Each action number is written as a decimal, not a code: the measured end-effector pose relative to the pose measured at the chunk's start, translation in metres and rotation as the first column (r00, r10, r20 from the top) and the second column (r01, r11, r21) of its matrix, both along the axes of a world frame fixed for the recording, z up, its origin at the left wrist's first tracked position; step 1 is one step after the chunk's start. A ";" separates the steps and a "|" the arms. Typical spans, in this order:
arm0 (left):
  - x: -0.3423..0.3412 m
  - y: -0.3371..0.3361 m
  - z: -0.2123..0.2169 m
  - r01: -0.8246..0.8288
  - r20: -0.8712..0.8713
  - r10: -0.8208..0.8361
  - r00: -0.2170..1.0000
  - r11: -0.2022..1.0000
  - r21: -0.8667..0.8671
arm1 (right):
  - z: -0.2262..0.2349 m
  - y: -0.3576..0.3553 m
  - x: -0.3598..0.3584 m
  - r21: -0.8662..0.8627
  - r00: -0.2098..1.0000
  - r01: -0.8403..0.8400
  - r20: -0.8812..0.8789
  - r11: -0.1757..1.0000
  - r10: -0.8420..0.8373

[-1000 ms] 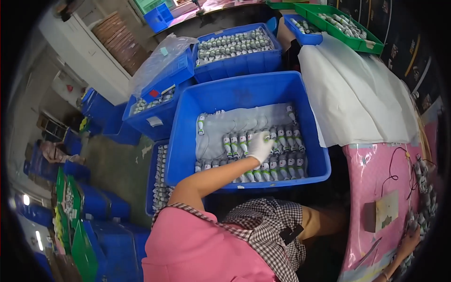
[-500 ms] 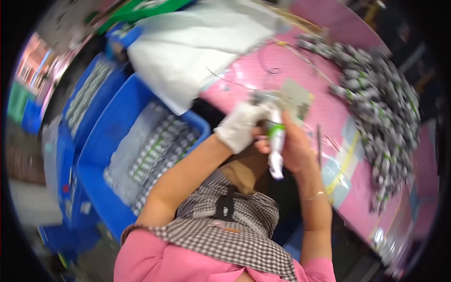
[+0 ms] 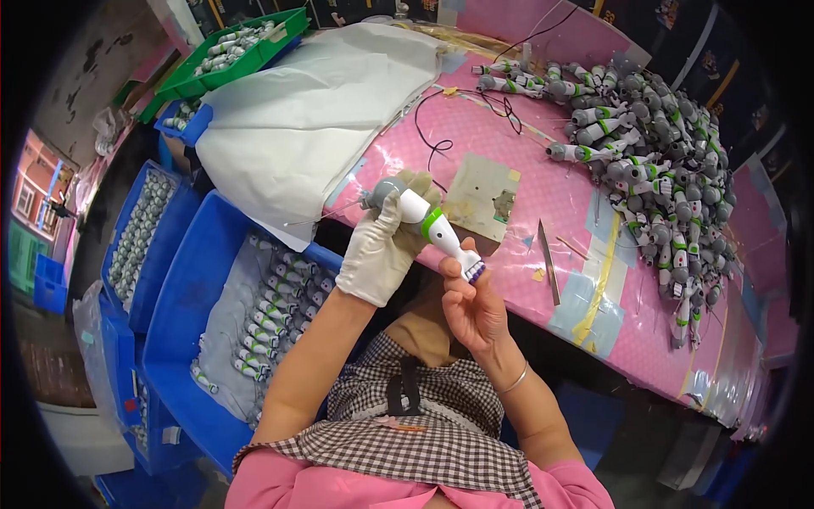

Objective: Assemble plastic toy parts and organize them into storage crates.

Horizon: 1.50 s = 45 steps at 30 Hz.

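Note:
A white toy arm (image 3: 413,206) with a grey rounded end, a green band and purple on its small hand is held over the near edge of the pink table. My left hand (image 3: 378,250), in a white glove, is closed round its grey upper end. Thin wires stick out to the left of that end. With bare thumb and fingers, my right hand (image 3: 475,301) grips the toy's small hand at the lower end. Behind them on the table sits a grey metal block (image 3: 480,197).
Many similar toy arms (image 3: 653,170) are heaped at the right of the pink table (image 3: 543,280). A pointed metal blade (image 3: 549,265) lies before them. To the left stands a blue bin (image 3: 182,314) with toy arms in rows; white sheeting (image 3: 297,110) and a green tray (image 3: 292,30) are behind.
The toy arm has gone from hanging nearly upright to slanting, its grey end up and left. My left hand has moved left and turned; my right hand has shifted left and down.

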<state>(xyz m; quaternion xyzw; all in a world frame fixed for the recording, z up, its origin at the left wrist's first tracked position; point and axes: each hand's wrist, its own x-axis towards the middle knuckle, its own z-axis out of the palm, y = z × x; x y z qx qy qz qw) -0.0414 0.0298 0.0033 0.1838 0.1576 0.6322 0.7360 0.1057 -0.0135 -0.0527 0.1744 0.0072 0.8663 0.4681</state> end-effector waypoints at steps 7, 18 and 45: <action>-0.006 -0.011 0.006 0.207 0.207 -0.182 0.961 0.973 -0.107 | 0.018 0.004 0.009 0.698 0.353 -0.005 0.672 0.716 -0.652; -0.016 -0.031 -0.019 0.405 0.120 -0.397 0.910 0.913 -0.047 | 0.060 0.028 0.037 0.448 -0.095 0.032 0.891 0.894 -0.443; 0.053 -0.051 -0.004 0.509 -0.015 -0.583 0.813 0.722 -0.468 | 0.032 0.054 0.099 0.291 0.023 0.394 0.945 0.872 -0.326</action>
